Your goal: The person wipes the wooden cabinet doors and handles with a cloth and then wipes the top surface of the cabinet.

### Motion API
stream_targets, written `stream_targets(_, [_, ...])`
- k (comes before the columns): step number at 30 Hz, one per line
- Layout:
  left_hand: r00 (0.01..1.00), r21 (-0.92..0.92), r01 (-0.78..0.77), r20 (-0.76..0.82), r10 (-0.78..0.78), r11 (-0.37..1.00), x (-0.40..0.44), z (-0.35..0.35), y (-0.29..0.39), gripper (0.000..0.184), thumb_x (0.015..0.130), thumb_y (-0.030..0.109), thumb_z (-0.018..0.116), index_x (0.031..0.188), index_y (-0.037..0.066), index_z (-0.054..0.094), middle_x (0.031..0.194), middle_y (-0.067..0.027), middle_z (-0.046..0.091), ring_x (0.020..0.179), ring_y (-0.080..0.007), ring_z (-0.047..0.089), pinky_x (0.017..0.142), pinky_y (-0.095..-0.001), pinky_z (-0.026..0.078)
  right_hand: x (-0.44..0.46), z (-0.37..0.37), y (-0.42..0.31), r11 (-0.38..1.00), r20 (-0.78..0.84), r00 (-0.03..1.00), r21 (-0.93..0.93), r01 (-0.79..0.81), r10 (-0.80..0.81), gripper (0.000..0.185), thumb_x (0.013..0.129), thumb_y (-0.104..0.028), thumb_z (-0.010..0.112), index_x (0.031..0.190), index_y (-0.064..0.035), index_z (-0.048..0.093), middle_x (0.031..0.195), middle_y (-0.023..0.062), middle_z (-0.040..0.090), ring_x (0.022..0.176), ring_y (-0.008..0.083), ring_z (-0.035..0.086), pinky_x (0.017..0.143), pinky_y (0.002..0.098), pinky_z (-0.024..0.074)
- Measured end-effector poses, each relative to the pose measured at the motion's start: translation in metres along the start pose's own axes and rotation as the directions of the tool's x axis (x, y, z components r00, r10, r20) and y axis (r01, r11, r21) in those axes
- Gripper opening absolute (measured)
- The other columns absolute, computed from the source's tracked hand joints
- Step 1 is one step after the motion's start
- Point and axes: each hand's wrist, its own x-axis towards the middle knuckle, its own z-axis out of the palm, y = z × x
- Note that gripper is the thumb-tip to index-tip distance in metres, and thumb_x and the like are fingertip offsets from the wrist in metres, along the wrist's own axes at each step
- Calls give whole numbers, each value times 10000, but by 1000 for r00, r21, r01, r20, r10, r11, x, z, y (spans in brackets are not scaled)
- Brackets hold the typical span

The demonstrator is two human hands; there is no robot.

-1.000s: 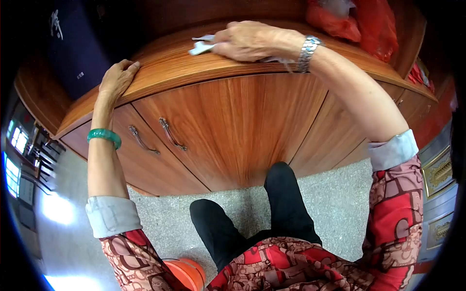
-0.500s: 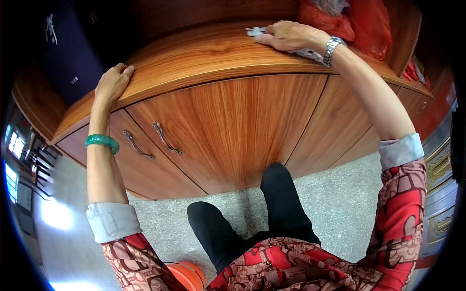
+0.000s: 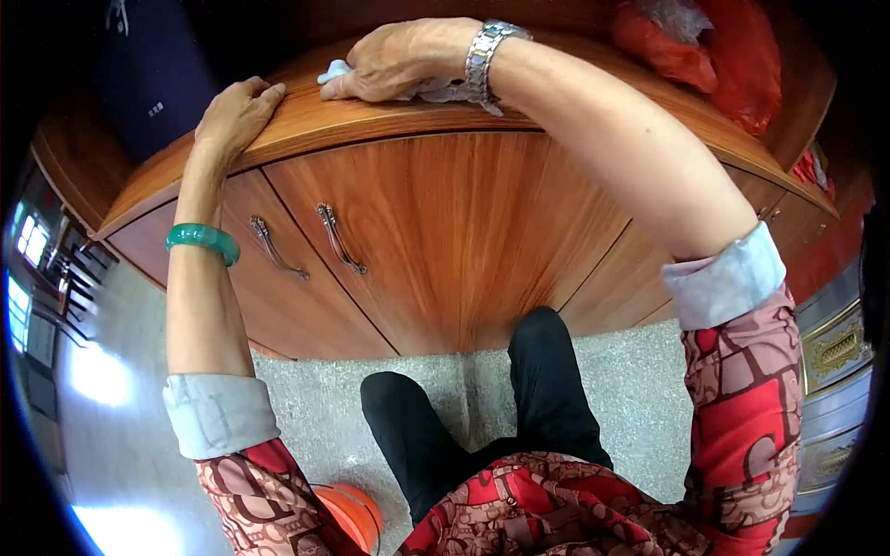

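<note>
My right hand (image 3: pixel 399 63) presses a pale cloth (image 3: pixel 336 70) onto the wooden top of a cabinet (image 3: pixel 445 213). Folds of the cloth stick out past the thumb and below the palm; the rest is hidden under the hand. A metal watch sits on that wrist. Farther left, my left hand (image 3: pixel 238 113) lies on the front edge of the cabinet top, fingers stretched out and holding nothing. A green bangle (image 3: pixel 204 243) circles the left forearm.
Red plastic bags (image 3: pixel 742 74) stand at the right end of the top, a dark blue box (image 3: pixel 153 83) at the left. Metal handles (image 3: pixel 341 239) project from the cabinet doors. An orange bucket (image 3: pixel 350 514) is on the floor by my legs.
My right hand has slid left along the cabinet top with the cloth, closer to my left hand. The left hand stays on the edge, and the view has shifted slightly.
</note>
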Motion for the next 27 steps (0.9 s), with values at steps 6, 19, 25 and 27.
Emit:
stream_targets(6, [1000,-20,12,7,-12,1000,0,0,0,489,913,444,496,1118,18,618,1034,-206,653,968,-313,622,860,-373,453,7,2,13,999,-50,998,5,33,-33,570,908,-542,373,1073,-91,680,1134,205,622,1075,324,591,870,455,471])
stream_targets(19, [1000,-30,-4,28,5,1000,4,0,-6,488,914,431,503,1135,9,613,1016,-204,658,955,-301,624,859,-349,456,10,12,29,986,-45,986,27,163,-161,678,932,-586,360,1185,5,576,1033,244,629,1011,361,593,888,442,459])
stream_targets(25, [999,-46,24,39,-22,999,1,0,0,501,915,440,497,1135,4,609,1038,-213,651,965,-308,622,865,-357,452,-26,8,27,962,-149,954,45,270,-261,666,928,-582,380,1164,6,587,965,236,642,955,367,609,865,444,470])
stream_targets(27, [1000,23,1,-1,-1,1000,0,1,1,510,916,448,489,1136,4,608,1044,-218,647,976,-322,619,869,-366,451,-21,2,27,972,-70,973,64,225,-220,659,931,-571,386,1193,5,568,1004,239,633,978,368,602,869,446,468])
